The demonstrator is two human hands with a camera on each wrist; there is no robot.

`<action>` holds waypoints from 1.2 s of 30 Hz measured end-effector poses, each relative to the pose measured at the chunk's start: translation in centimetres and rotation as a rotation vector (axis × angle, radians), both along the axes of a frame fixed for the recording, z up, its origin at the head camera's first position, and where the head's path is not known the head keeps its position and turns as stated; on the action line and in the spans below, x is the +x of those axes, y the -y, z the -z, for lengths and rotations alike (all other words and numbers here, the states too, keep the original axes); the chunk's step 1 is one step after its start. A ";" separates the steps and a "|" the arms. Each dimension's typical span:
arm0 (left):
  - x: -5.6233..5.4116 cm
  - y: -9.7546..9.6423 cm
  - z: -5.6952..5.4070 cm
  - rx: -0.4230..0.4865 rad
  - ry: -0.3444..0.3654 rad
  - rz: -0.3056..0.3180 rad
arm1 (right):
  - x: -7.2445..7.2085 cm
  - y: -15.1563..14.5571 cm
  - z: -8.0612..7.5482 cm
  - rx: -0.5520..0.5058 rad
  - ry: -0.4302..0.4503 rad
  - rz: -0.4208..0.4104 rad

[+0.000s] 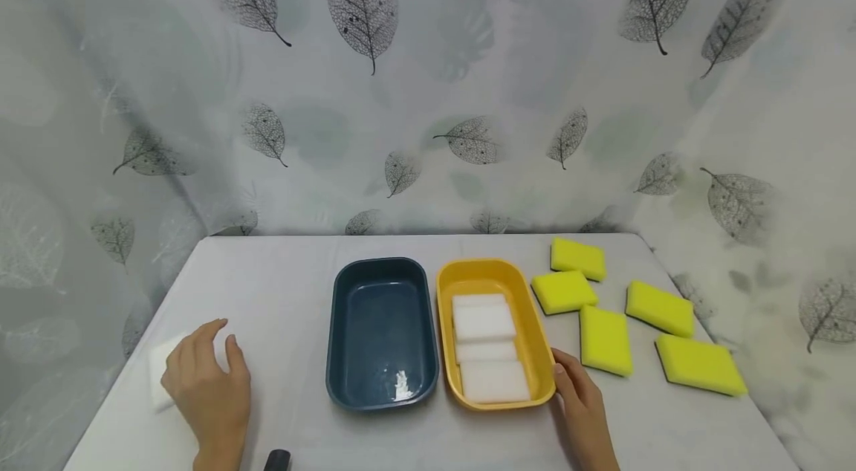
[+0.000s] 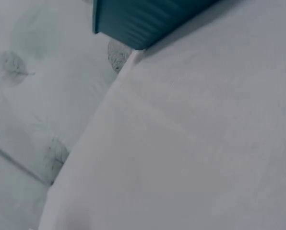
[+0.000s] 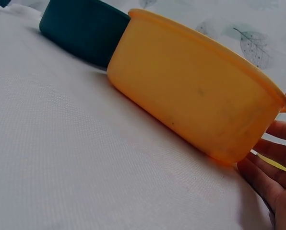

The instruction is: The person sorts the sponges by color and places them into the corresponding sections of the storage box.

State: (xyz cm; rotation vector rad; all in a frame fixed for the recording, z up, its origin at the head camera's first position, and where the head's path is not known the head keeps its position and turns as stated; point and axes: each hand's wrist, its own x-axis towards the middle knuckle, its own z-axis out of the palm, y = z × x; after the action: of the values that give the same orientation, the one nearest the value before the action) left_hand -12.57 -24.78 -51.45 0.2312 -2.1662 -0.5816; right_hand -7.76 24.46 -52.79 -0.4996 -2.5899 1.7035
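My left hand (image 1: 209,379) hovers at the left of the table with thumb and fingers apart, nothing between them. A white block, like a foam sponge (image 1: 158,374), lies partly hidden beside and beneath it. On the right, the fingers of my right hand (image 1: 580,403) rest against the outside of a yellow plastic bin (image 1: 491,406), near its front right corner. The right wrist view has these fingers spread along the bin wall (image 3: 191,96), with one fingertip at the rim. Inside the bin lie several white sponges (image 1: 495,382).
A dark blue bin (image 1: 383,337) stands left of the yellow one, nothing inside. Several yellow sponges (image 1: 605,341) with dark undersides are scattered at the right. A small black object (image 1: 277,460) shows at the front edge. Leaf-patterned curtain (image 1: 428,85) surrounds the white table (image 1: 281,293).
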 end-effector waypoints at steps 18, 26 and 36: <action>0.8 2.7 2.4 0.276 0.242 -0.240 | 0.2 -0.2 -0.2 0.009 -0.041 0.004; 1.0 3.5 2.7 0.419 0.412 -0.280 | 0.2 0.0 0.1 0.006 -0.077 0.001; 0.9 4.0 3.0 0.467 0.418 -0.319 | 0.0 -0.1 0.2 -0.004 -0.053 -0.005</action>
State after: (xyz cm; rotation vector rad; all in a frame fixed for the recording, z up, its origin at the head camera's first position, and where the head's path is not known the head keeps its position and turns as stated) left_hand -11.68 -28.77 -54.43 1.0082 -2.2845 -0.9057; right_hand -7.72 24.52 -52.95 -0.4424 -2.5540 1.6990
